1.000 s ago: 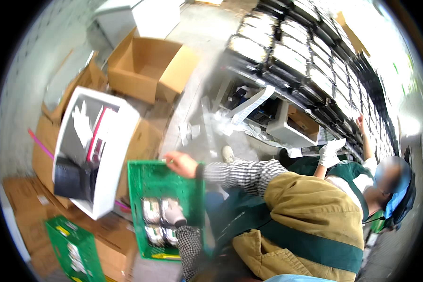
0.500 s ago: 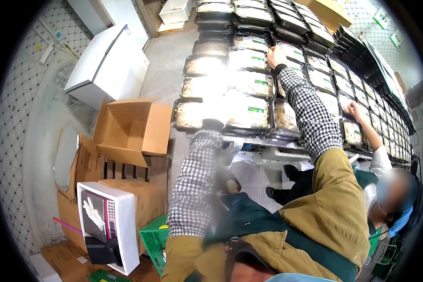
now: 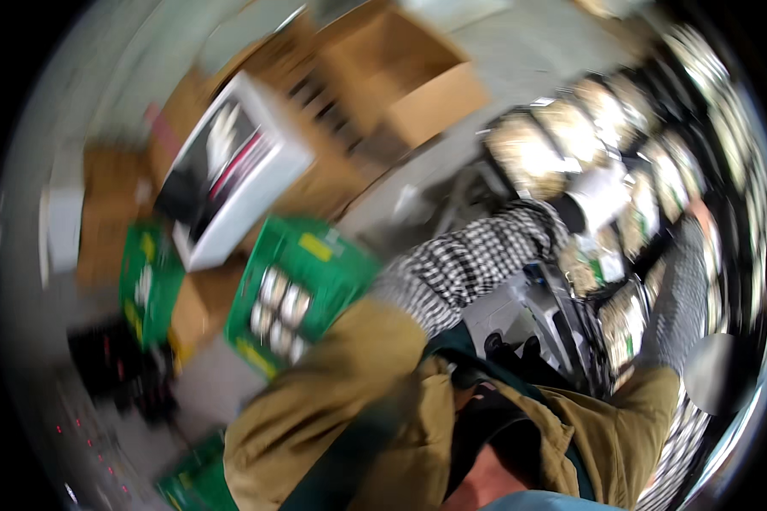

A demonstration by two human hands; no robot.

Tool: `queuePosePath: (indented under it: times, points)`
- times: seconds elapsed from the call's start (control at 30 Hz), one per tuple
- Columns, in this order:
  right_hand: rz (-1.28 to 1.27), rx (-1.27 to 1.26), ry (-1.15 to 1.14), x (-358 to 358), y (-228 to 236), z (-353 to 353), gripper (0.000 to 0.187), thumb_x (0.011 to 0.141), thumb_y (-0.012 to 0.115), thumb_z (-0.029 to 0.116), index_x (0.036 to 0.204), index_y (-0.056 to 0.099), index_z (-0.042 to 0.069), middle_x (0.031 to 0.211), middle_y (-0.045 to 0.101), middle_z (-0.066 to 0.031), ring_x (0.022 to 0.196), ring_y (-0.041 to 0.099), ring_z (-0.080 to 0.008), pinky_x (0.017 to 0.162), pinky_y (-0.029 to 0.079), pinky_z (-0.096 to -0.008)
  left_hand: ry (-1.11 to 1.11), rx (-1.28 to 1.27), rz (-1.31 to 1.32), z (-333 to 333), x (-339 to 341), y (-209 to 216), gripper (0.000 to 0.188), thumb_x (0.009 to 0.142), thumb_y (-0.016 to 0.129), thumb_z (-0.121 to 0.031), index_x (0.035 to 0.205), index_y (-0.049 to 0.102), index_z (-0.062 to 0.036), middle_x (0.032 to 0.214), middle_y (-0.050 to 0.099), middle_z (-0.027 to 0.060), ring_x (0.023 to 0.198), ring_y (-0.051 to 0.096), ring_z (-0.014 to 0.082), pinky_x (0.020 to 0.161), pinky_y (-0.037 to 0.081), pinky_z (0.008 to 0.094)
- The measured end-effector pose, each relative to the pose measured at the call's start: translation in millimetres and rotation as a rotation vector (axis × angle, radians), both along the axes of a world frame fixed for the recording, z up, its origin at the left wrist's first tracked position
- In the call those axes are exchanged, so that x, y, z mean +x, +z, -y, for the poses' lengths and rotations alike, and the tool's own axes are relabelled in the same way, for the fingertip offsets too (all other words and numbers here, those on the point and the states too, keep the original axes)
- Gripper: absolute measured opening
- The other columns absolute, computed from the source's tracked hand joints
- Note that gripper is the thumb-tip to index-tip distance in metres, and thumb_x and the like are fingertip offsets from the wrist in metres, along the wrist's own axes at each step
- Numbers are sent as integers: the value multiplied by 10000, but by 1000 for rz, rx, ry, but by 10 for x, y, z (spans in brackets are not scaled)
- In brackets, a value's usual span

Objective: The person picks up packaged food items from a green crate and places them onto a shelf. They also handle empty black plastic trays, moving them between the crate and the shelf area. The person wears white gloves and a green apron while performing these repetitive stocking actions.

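Rows of black plastic food trays (image 3: 527, 153) with clear tops and pale contents cover the table at the right. My left hand (image 3: 603, 198), washed out by glare and smeared by motion, is over the trays at the near left side of the rows. Its fingers do not show clearly, and whether it holds a tray I cannot tell. Farther right, my right hand (image 3: 700, 217) reaches among the trays. It is blurred too, and its grip cannot be made out. Both my forearms wear checked sleeve covers.
An open cardboard box (image 3: 392, 64) lies beyond a white foam box (image 3: 268, 162) holding a scale and a white glove. Nearer stands a green crate (image 3: 349, 264) with several round-topped packs in it. Another green crate (image 3: 145, 294) is farther left. A co-worker's head (image 3: 712, 375) is close at my right.
My view has swung left, so the boxes and crates sit nearer the middle and the trays have shifted to the right edge. Both arms now extend to the right of the picture.
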State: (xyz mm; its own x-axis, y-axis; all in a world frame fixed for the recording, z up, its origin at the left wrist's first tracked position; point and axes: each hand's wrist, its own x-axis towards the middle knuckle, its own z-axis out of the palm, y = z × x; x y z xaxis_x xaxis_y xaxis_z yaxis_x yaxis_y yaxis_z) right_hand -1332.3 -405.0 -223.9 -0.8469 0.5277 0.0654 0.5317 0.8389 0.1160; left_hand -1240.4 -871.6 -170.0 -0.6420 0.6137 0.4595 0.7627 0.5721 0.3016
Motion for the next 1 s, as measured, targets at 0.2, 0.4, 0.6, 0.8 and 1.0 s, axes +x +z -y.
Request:
queuePosePath:
  times: [0.2, 0.4, 0.6, 0.8, 1.0]
  points:
    - [25, 109, -28, -48, 326, -292, 330, 921, 427, 308, 1060, 627, 87, 1059, 629, -153, 962, 607, -283, 813, 473, -423, 534, 567, 462, 1693, 833, 189, 257, 881, 559, -236, 998, 474, -24, 497, 516, 78, 419, 534, 216, 424, 451, 360]
    - [16, 212, -23, -108, 782, 296, 282, 921, 454, 270, 1039, 609, 66, 1010, 630, -161, 897, 612, -286, 773, 477, -409, 1191, 653, 581, 3665, 2298, -608, 297, 848, 606, -315, 916, 578, -27, 779, 631, 180, 704, 622, 338, 628, 490, 418]
    - [-107, 173, 328, 329, 1206, 2120, 237, 921, 481, 231, 1017, 591, 45, 961, 630, -170, 832, 616, -288, 732, 481, -396, 1761, 609, 822, 5335, 4485, -1336, 414, 853, 593, -330, 1058, 564, 28, 1044, 610, 227, 969, 584, 342, 889, 438, 380]
    - [-1, -344, 1036, 2039, 801, 6875, 196, 920, 507, 192, 995, 573, 23, 912, 631, -179, 767, 620, -291, 692, 485, -382, 2198, 699, 512, 6109, 6120, -1926, 229, 853, 625, -217, 913, 544, -12, 804, 612, 137, 712, 563, 222, 714, 466, 319]
    - [403, -796, 1249, 3232, -1794, 9513, 227, 887, 542, 298, 900, 525, 72, 756, 623, -199, 739, 610, -395, 659, 468, -463, 2176, 866, 434, 6582, 6907, -1974, 157, 888, 595, -137, 831, 486, -39, 700, 522, 27, 633, 458, 108, 616, 434, 265]
